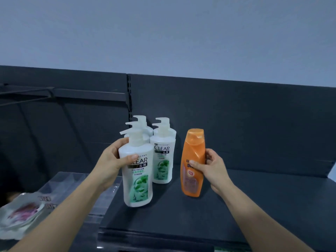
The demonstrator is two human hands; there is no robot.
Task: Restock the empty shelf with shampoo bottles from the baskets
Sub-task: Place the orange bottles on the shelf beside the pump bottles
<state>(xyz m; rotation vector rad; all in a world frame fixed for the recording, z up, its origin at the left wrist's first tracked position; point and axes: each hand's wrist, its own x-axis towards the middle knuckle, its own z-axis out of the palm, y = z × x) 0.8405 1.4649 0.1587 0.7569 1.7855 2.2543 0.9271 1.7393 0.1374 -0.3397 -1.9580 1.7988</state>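
Note:
My left hand point(112, 160) grips a white pump shampoo bottle with a green label point(138, 179), upright at the front of the dark shelf point(254, 206). Behind it stand several more white pump bottles point(162, 160) in two rows against the back panel. My right hand point(211, 166) grips an orange flip-cap shampoo bottle point(193, 164), upright and slightly tilted, to the right of the white ones. I cannot tell whether either held bottle touches the shelf.
A clear plastic divider point(76, 186) borders the shelf on the left, with a white refill pouch with pink print point(23, 213) beyond it. A dark back panel point(254, 124) closes the shelf behind. Bare shelf surface stretches to the right of the orange bottle.

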